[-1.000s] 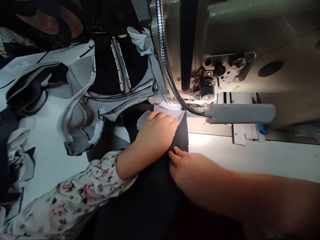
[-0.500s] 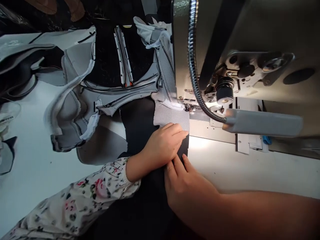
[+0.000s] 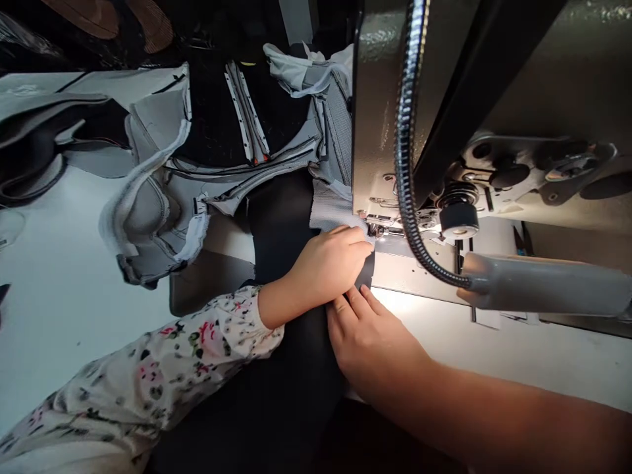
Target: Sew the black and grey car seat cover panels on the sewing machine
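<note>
My left hand (image 3: 338,262) is closed, its fingers pinching the right edge of a black sheet of fabric (image 3: 279,224) where it meets a grey mesh fabric piece (image 3: 330,207). Its fingertips are just in front of the needle area (image 3: 378,229) of a sewing machine (image 3: 380,125). Close below, my right hand (image 3: 372,339) holds the same black edge, with its fingers bent over it and partly tucked under my left hand. The mesh runs up to the presser foot, which is small and partly hidden. The black fabric hangs down toward my lap.
Sewn grey padded pieces (image 3: 148,210) spread over the white table (image 3: 54,276) on the left. A flexible metal lamp neck (image 3: 405,131) and its grey lamp head (image 3: 548,283) reach in front of the machine. Scissors-like handles (image 3: 521,240) and white papers lie behind the lamp.
The fabric and my left hand have moved up toward the needle, so less mesh shows in front of it. My right hand has shifted slightly. The view has tilted, moving the machine rightward.
</note>
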`<state>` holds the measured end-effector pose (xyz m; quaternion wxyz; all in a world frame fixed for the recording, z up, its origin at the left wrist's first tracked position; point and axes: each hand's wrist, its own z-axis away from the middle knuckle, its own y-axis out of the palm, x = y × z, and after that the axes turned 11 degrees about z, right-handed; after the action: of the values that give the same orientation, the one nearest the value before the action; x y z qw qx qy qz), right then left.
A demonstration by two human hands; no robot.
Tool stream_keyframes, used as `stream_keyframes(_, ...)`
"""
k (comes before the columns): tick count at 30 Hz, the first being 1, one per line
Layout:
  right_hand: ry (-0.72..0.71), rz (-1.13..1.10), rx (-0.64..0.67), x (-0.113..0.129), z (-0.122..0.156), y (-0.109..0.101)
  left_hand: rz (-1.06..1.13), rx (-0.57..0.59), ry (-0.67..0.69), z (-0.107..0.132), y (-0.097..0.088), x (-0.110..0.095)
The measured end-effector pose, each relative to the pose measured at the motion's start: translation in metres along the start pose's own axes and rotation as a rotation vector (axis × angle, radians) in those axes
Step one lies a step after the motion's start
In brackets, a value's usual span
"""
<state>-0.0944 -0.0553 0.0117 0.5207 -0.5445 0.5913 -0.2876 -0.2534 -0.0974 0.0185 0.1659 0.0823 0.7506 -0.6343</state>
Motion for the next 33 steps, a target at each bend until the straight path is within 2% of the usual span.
stream_keyframes(4, 0.039, 0.004, 0.014, -0.008, -0.005, 0.01, -0.039, -0.065, 0.043, -0.017, 0.004, 0.012)
stream_keyframes(7, 0.043, 0.057, -0.037, -0.005, -0.003, 0.01, -0.044, -0.127, 0.091, -0.019, 0.007, 0.013)
stream_keyframes(11, 0.002, 0.076, -0.131, 0.016, 0.009, -0.002, -0.046, -0.104, 0.039, 0.003, 0.003, 0.0)
stream_keyframes(14, -0.036, 0.02, -0.109, 0.031, 0.018, -0.009, -0.071, -0.026, -0.01, 0.022, 0.0, -0.01)
stream_keyframes(16, -0.064, 0.006, -0.089, 0.035, 0.021, -0.011, -0.065, 0.007, 0.004, 0.028, -0.001, -0.01)
stream_keyframes(19, -0.069, -0.008, -0.07, 0.035, 0.022, -0.01, -0.055, 0.017, 0.024, 0.024, 0.001, -0.006)
stream_keyframes(25, -0.066, -0.026, -0.072, 0.031, 0.021, -0.009, 0.043, -0.112, 0.076, 0.02, 0.003, -0.001)
stream_keyframes(29, -0.059, -0.027, -0.072, 0.027, 0.017, -0.01, 0.012, -0.095, 0.044, 0.019, 0.003, 0.0)
stream_keyframes(33, -0.057, -0.029, -0.072, 0.015, 0.009, -0.006, -0.025, -0.057, 0.034, 0.008, 0.005, 0.008)
